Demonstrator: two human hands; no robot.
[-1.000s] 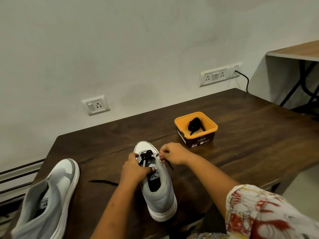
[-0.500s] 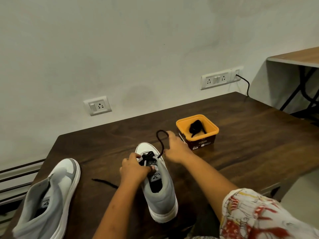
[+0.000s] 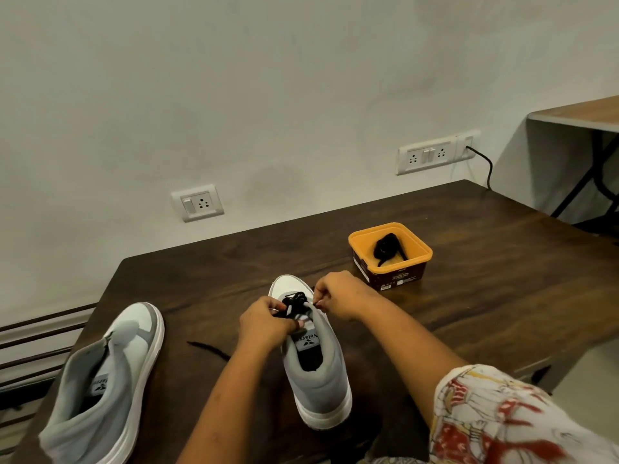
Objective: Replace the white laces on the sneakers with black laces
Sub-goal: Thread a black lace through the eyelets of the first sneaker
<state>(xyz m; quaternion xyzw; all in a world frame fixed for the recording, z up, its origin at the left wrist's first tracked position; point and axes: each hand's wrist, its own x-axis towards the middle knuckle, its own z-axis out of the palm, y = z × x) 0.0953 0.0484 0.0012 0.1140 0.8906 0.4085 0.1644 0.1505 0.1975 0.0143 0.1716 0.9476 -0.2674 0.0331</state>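
A grey and white sneaker (image 3: 315,373) stands on the dark wooden table (image 3: 485,296), toe pointing away from me. A black lace (image 3: 293,301) is threaded through its front eyelets. My left hand (image 3: 266,324) grips the sneaker's left side at the eyelets, thumb on the tongue. My right hand (image 3: 338,298) pinches the black lace at the sneaker's right edge. One loose end of the lace (image 3: 209,350) lies on the table left of my left wrist. A second grey sneaker (image 3: 104,380) without laces lies at the lower left.
An orange tub (image 3: 390,254) holding a bundled black lace (image 3: 385,247) stands behind and right of the sneaker. Wall sockets and a black cable are on the wall behind. Another table stands at the far right. The table's front edge runs near my right sleeve.
My right hand had pulled the lace up in a loop away from the sneaker; it has come back down to the sneaker's right eyelets. My left hand stays on the sneaker.
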